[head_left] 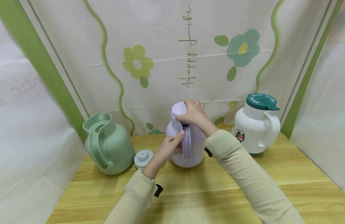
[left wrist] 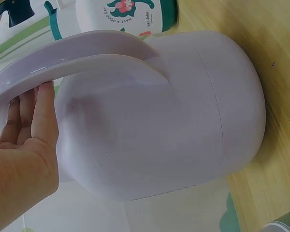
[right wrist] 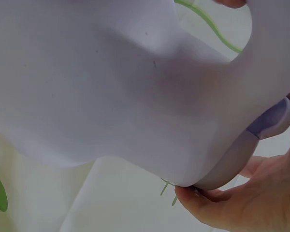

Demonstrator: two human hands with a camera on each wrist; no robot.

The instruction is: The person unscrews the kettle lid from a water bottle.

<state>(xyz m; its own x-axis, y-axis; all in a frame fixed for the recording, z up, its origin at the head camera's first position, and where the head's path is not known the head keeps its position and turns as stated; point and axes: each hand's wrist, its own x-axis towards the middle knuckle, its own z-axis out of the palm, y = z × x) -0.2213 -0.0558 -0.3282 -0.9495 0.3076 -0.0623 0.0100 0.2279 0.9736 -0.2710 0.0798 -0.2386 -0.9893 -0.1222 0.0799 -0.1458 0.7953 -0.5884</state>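
A lavender vacuum jug (head_left: 197,146) stands upright on the wooden table, between two other jugs. My left hand (head_left: 172,144) holds its handle (head_left: 187,143), thumb up along the near side. In the left wrist view the fingers (left wrist: 43,116) curl under that handle. From above, my right hand (head_left: 193,112) grips the jug's round lid (head_left: 178,109), thumb on the near side and fingers over the far side. The right wrist view has this hand (right wrist: 256,198) wrapped around the lid (right wrist: 227,169), partly hidden behind the jug.
To the left stands a green jug (head_left: 119,149) with its top uncovered. A pale round stopper (head_left: 143,157) lies beside it on the table (head_left: 189,199). At the right is a white jug (head_left: 252,127) with a teal lid (head_left: 261,101). A patterned cloth (head_left: 161,31) hangs behind.
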